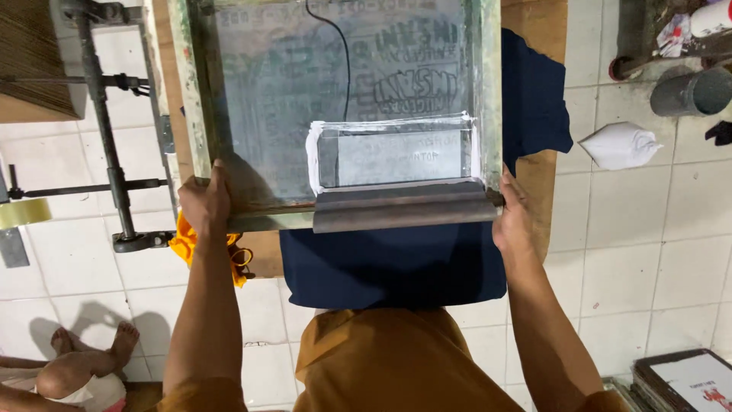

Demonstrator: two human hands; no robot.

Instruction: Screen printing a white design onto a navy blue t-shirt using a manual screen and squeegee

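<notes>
Both hands clamped the screen frame [335,114]: left hand [204,202] on its near-left corner, right hand [512,217] beside the squeegee [404,207], above navy cloth [393,267].

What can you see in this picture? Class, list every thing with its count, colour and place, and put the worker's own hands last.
Printing frame: one, greenish, on the board, held at both near corners.
Squeegee: one, grey, lying along the frame's near edge.
Cloth: one, dark blue, spread under the frame.
Rag: one, orange, under the frame's left corner.
Tape roll: one, yellowish, far left.
Bag: one, white, on the floor tiles at right.
Pipe: one, grey, upper right.
Another person's foot: one, bottom left.
Left hand: grips the frame's left corner.
Right hand: grips the frame's right corner, by the squeegee's end.
</notes>
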